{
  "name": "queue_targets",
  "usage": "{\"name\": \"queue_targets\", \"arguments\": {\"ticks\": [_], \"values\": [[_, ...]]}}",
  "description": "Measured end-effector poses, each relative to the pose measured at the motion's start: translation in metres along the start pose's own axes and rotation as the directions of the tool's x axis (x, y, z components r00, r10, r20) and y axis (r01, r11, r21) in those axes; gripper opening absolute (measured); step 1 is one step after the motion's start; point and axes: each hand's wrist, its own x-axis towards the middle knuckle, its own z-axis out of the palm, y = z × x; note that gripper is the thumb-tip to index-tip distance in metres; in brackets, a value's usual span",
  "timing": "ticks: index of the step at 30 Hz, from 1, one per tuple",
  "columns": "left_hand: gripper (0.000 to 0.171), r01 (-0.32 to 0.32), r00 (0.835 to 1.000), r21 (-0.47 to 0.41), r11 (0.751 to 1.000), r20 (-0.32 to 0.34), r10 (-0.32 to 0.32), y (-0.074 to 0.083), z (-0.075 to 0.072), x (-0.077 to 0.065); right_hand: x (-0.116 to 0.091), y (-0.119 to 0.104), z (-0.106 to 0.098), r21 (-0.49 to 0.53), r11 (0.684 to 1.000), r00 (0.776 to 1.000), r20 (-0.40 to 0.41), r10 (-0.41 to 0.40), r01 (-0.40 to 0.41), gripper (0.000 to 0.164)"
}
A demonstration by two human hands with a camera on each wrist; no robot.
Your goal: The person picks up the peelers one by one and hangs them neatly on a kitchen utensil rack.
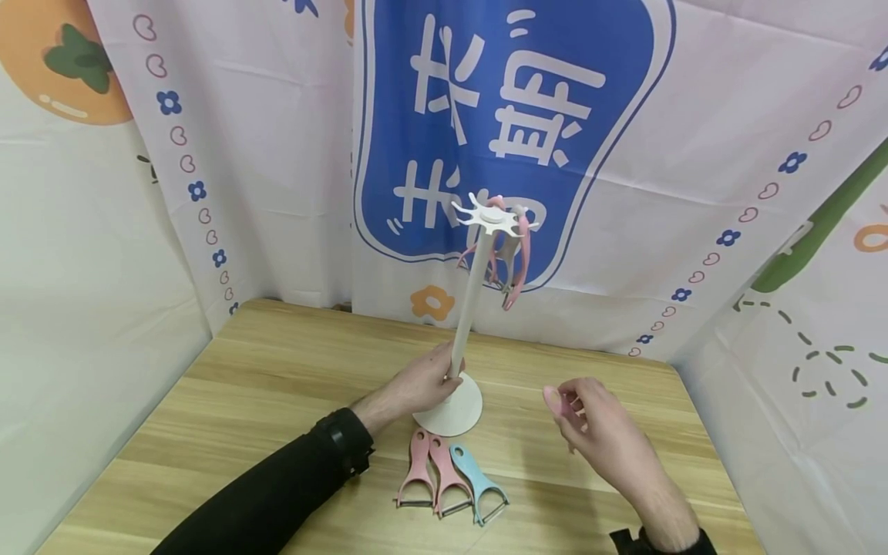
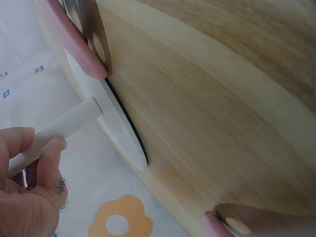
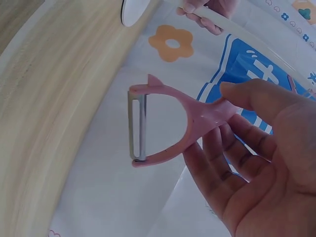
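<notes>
My left hand (image 1: pixel 419 381) grips the pole (image 1: pixel 472 308) of a white stand low down, just over its round base (image 1: pixel 451 412). In the left wrist view, thumb and fingers wrap that pole. To the right of the stand, my right hand (image 1: pixel 613 435) pinches a pink Y-shaped peeler (image 3: pixel 207 118) by its handle, blade end pointing away from the palm. A white spoked hook ring (image 1: pixel 491 218) tops the stand, and several peelers (image 1: pixel 516 266), pink and pale grey, hang from its right and rear side.
Two pink peelers (image 1: pixel 419 470) (image 1: pixel 447 474) and a light blue peeler (image 1: pixel 475 478) lie side by side in front of the base on the wooden table (image 1: pixel 291 370). Printed cloth (image 1: pixel 291 154) hangs behind the table and along both sides.
</notes>
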Motion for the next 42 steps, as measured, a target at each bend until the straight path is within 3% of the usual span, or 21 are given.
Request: {"name": "queue_targets", "arguments": {"ticks": [5,12,23,42], "values": [[0.028,0.0,1.0,-0.013,1.0,-0.001,0.0,0.001,-0.001,0.0,0.003,-0.005,-0.002,0.008,1.0,0.999,-0.037,0.003,-0.003,0.047],[0.028,-0.006,1.0,-0.013,1.0,-0.008,0.006,0.0,0.0,0.001,0.007,-0.01,-0.006,-0.003,0.997,0.989,-0.128,-0.076,0.076,0.037],[0.027,-0.009,1.0,-0.018,1.0,-0.011,0.009,-0.001,0.0,0.001,0.015,-0.02,-0.011,-0.034,0.988,0.958,-0.24,-0.155,0.152,0.037],[0.026,-0.035,0.999,0.018,0.999,-0.014,0.036,-0.001,0.0,0.0,0.026,-0.04,-0.022,-0.024,0.986,0.913,-0.376,-0.16,0.163,0.039]]}}
